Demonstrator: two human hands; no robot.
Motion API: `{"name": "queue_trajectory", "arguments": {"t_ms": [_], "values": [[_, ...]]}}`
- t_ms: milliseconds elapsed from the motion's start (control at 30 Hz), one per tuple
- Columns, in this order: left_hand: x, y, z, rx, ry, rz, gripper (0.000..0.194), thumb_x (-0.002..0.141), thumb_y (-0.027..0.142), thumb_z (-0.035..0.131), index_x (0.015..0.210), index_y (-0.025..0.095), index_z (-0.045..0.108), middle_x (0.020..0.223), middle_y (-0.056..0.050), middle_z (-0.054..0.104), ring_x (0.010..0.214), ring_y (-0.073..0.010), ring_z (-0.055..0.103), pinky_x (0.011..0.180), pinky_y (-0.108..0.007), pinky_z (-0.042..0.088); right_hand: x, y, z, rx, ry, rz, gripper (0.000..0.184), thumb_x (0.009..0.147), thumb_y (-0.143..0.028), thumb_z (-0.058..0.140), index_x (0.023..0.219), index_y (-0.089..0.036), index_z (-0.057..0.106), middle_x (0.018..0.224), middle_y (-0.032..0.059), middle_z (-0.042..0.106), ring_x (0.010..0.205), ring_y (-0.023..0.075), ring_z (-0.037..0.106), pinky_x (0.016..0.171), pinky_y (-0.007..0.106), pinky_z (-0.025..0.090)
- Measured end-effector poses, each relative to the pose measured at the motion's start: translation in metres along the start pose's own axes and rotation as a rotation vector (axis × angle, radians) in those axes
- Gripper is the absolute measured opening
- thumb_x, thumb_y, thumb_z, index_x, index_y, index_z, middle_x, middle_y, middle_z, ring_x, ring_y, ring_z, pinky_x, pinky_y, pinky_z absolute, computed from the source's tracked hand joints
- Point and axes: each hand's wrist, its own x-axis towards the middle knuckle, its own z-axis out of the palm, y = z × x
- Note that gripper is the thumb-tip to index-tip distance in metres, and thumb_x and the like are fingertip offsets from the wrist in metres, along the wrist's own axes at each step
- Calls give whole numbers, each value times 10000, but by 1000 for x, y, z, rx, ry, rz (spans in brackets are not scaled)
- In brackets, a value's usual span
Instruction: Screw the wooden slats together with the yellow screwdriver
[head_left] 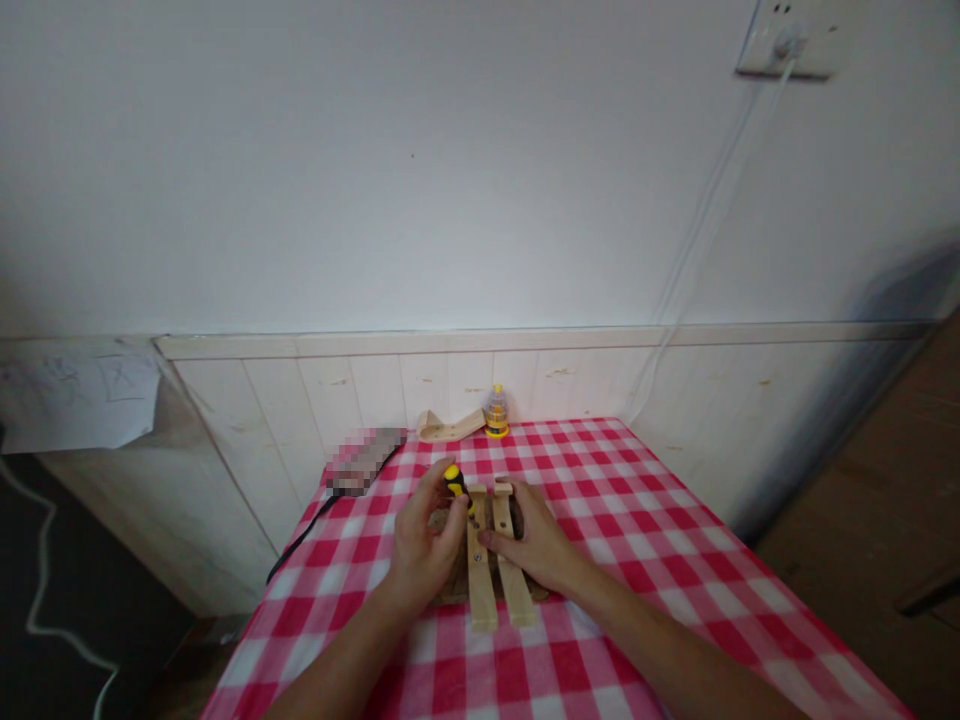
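Observation:
My left hand (421,530) is closed around a short yellow and black screwdriver (453,480), whose lower end points down at the left wooden strip (481,590). A screw head (478,558) shows in that strip, below the driver. My right hand (541,535) grips the right side of the work, with its thumb lying across toward the left strip and its fingers by the far end of the right wooden strip (517,595). Both strips lie side by side over a brown board (452,590), which my hands partly hide.
At the table's back stand a curved wooden piece (450,430) and a clear bottle-shaped container with a yellow base (496,415). A blurred-out flat object (364,465) with a black strap lies at the left edge. A checked cloth (600,490) covers the table, against the wall.

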Motion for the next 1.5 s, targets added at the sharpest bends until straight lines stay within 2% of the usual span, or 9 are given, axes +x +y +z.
{"name": "queue_trajectory", "arguments": {"t_ms": [100,233,467,733,900,1133,1333,1500], "values": [[0,1,-2,53,-18,24,472,1000,280,646,1470,249,622,1247,-88,784,958,-188,784,863,-324,659,0,-2,-1,2,-6,-1,546,767,-229,888,1250,-254,636,1278,92,694,1238,348,628,1068,527,499],[1,2,-3,75,-18,68,450,1002,286,652,1449,230,649,1219,-102,791,967,-200,762,868,-337,644,0,-4,-3,3,-18,6,530,767,-221,887,1233,-252,637,1269,94,698,1228,346,633,1056,521,505],[2,-3,-4,18,-72,46,411,1025,286,640,1433,232,649,1229,-104,792,1010,-210,765,887,-333,631,-2,1,-2,25,-26,17,668,786,-271,883,1379,-241,578,1385,129,652,1313,348,594,1107,537,480],[4,-1,-6,21,-100,101,356,1015,224,619,1363,243,694,1222,-83,796,1016,-198,764,906,-318,623,-2,3,-2,31,-27,3,616,796,-289,869,1346,-251,595,1341,119,669,1282,356,607,1090,535,484],[2,-3,-4,34,-67,134,379,967,244,708,1346,255,702,1210,-74,794,1063,-213,755,938,-335,621,-3,3,-2,53,-37,-1,589,845,-370,843,1359,-234,588,1342,135,664,1285,359,608,1083,533,489],[4,-5,-2,-15,-36,45,354,955,293,746,1307,255,738,1193,-66,796,996,-203,743,904,-327,613,-3,10,-2,69,-55,-27,547,913,-471,784,1363,-229,586,1360,149,667,1305,361,602,1102,556,484],[5,-5,-2,-38,-64,15,392,960,295,739,1349,248,733,1047,-36,790,799,-158,686,753,-274,586,-3,13,-1,61,-39,-14,535,962,-533,721,1385,-240,574,1396,158,656,1325,360,594,1110,560,482],[4,-3,-4,-59,-97,32,390,990,285,698,1378,250,719,1122,-52,802,858,-166,717,790,-280,596,-3,11,-2,41,-29,-15,511,995,-569,670,1378,-243,588,1386,151,661,1315,351,596,1117,552,481]]}}
